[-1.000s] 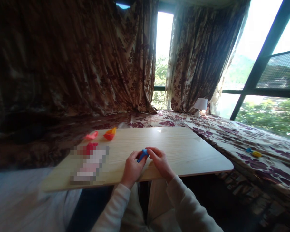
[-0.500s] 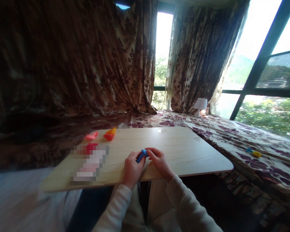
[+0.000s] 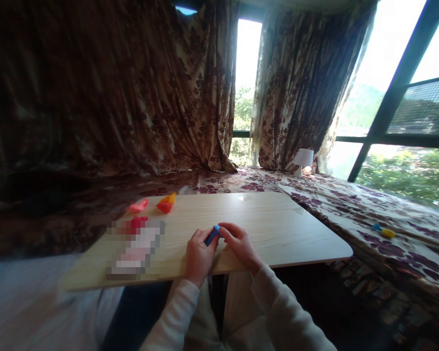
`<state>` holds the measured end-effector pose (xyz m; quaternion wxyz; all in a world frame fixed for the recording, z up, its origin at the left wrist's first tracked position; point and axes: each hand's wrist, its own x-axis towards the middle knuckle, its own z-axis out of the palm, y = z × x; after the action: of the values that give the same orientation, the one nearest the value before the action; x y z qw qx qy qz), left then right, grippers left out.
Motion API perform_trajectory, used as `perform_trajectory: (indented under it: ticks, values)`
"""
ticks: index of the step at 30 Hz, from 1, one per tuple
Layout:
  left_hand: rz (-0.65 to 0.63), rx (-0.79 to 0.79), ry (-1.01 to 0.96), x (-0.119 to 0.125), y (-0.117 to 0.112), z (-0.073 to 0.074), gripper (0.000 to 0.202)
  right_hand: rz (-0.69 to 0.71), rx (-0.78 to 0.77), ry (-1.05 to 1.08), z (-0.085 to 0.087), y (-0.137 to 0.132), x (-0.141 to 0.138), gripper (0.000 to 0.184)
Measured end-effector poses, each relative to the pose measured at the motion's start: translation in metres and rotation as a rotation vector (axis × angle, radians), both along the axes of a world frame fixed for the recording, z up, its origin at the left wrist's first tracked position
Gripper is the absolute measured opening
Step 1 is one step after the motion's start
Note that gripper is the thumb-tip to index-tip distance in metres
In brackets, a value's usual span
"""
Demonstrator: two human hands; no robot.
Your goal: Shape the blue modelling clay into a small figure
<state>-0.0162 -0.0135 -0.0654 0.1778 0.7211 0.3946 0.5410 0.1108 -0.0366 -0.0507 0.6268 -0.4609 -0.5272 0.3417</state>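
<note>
Both my hands meet over the near edge of a light wooden table (image 3: 278,229). My left hand (image 3: 199,256) and my right hand (image 3: 239,246) pinch a small blue piece (image 3: 212,235) between their fingertips; it looks like a folded or rolled balloon, mostly hidden by the fingers. On the table's far left lie an orange balloon-like piece (image 3: 166,203), a pink one (image 3: 139,205) and a red one (image 3: 137,223).
A blurred-out flat item (image 3: 135,251) lies on the table's left. Floral bedding (image 3: 388,214) surrounds the table, with small blue and yellow pieces (image 3: 384,231) on it at right. A white lamp (image 3: 303,160) stands by the patterned curtains and windows behind.
The blue piece has shrunk between my fingers as they closed further over it; both hands shifted slightly left and stayed at the table's near edge.
</note>
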Motion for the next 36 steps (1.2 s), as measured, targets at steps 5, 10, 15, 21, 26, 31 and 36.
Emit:
perform_trajectory:
  ticks: [5, 10, 15, 21, 26, 31, 36]
  values:
    - [-0.004, 0.01, 0.018, 0.001, -0.001, 0.001, 0.025, -0.058, -0.001, 0.081, -0.002, 0.004, 0.0, 0.042]
    - [0.043, 0.008, 0.0, 0.001, 0.0, 0.0, 0.013, -0.056, -0.025, 0.058, -0.001, 0.003, 0.0, 0.046]
    - [0.036, 0.003, 0.001, 0.001, 0.0, 0.0, 0.013, -0.048, 0.002, 0.024, -0.002, 0.002, -0.001, 0.044]
    - [0.065, -0.051, 0.016, 0.003, 0.001, -0.001, 0.012, -0.087, 0.05, 0.025, -0.007, 0.006, 0.001, 0.042]
    - [0.046, -0.046, 0.046, 0.001, 0.002, -0.003, 0.014, -0.068, 0.044, -0.012, -0.012, 0.008, 0.003, 0.044]
    - [0.049, -0.101, 0.043, 0.003, 0.002, -0.001, 0.012, -0.089, 0.048, 0.005, -0.015, 0.009, 0.004, 0.045]
    - [0.044, -0.108, 0.099, 0.004, -0.003, 0.006, 0.014, -0.1, 0.047, 0.059, -0.012, 0.007, 0.003, 0.05]
